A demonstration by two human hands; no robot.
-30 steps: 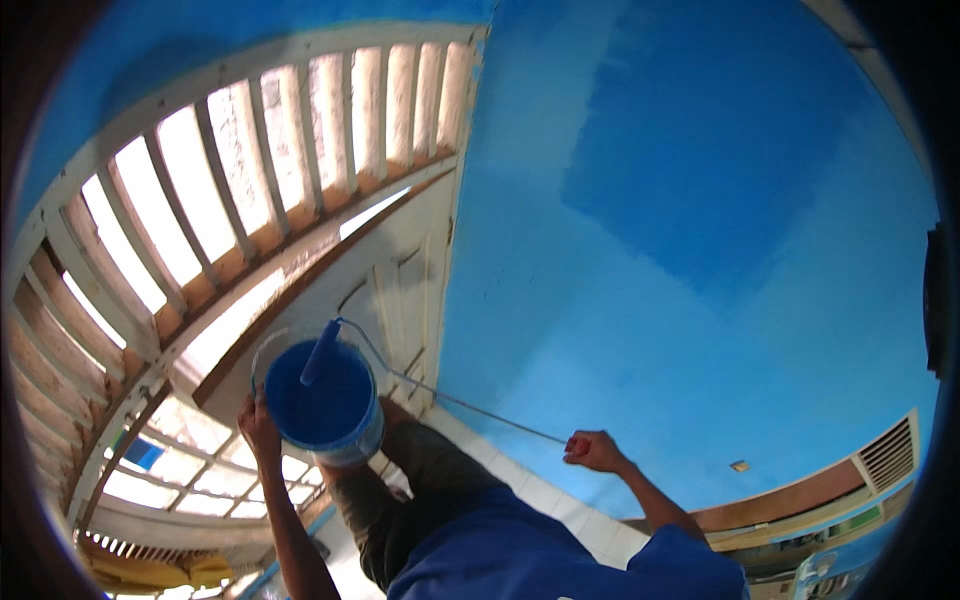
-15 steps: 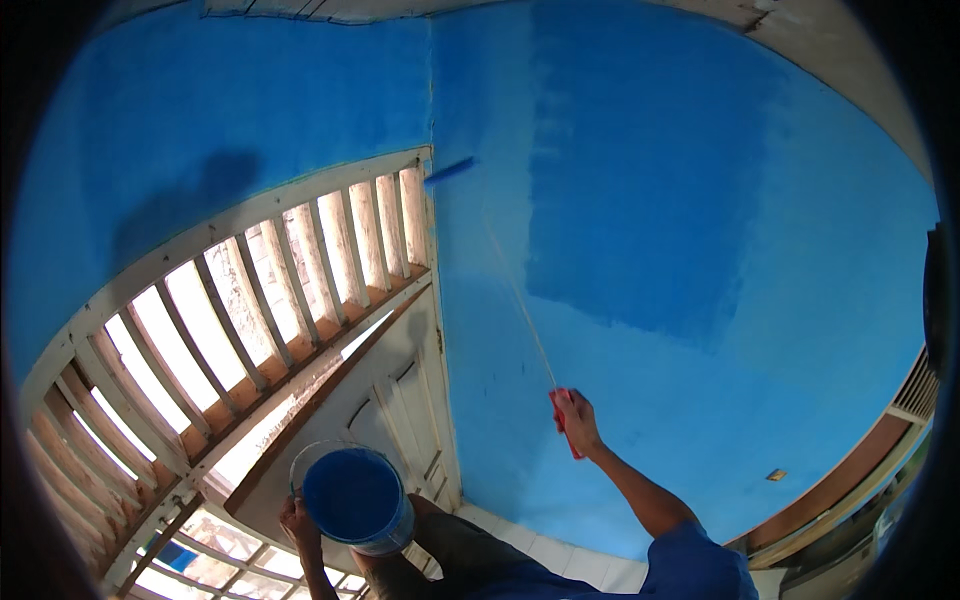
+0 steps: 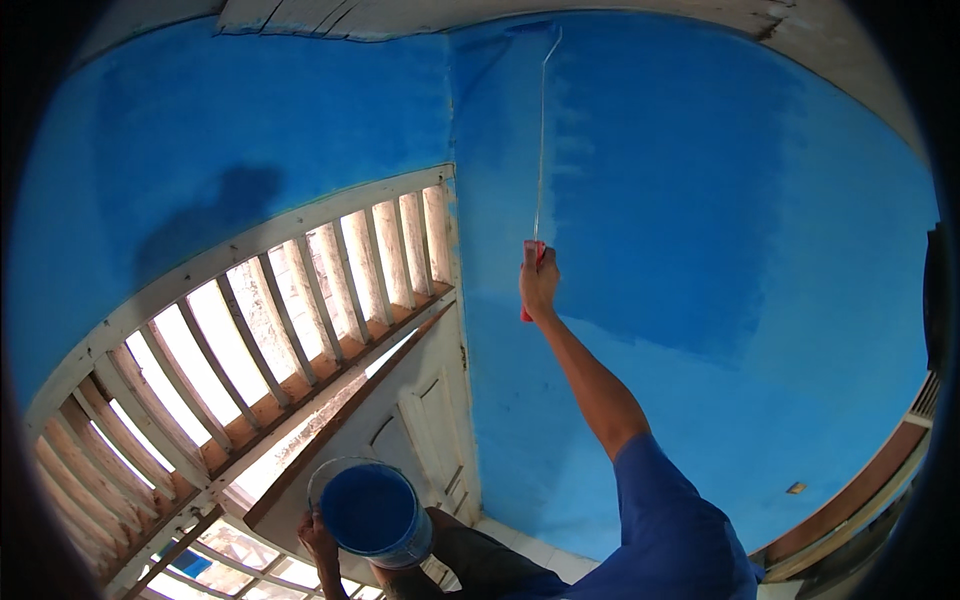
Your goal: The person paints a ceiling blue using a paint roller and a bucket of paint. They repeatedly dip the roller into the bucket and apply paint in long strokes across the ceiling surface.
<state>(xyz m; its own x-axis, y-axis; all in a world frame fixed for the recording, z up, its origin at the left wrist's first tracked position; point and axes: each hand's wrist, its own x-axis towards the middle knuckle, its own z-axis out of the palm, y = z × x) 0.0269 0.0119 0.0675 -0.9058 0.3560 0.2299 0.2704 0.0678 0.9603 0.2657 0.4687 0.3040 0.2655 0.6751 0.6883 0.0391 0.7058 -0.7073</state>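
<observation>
My right hand (image 3: 540, 283) is closed round the red handle of a paint roller (image 3: 541, 150), with the arm stretched upward. The roller's long thin wire frame reaches to the top of the blue wall (image 3: 640, 200), where its blue sleeve lies against the wall close under the ceiling. Low on the left, my left hand (image 3: 319, 540) grips the rim side of a clear bucket (image 3: 405, 545) with blue paint in it and a wire bail raised. The bucket sits by my leg. Darker blue covers the wall's upper middle; lighter blue surrounds it.
A white slatted wooden vent (image 3: 290, 290) lets in bright light on the left. Below it a panelled white door (image 3: 430, 420) stands ajar. A small wall fitting (image 3: 796, 488) is low on the right, near a brown wooden edge (image 3: 850, 500). The ceiling (image 3: 640, 12) borders the top.
My right hand has risen, carrying the roller from beside the wall corner up to the wall's top edge. The left hand still holds the bucket; the whole view has shifted slightly.
</observation>
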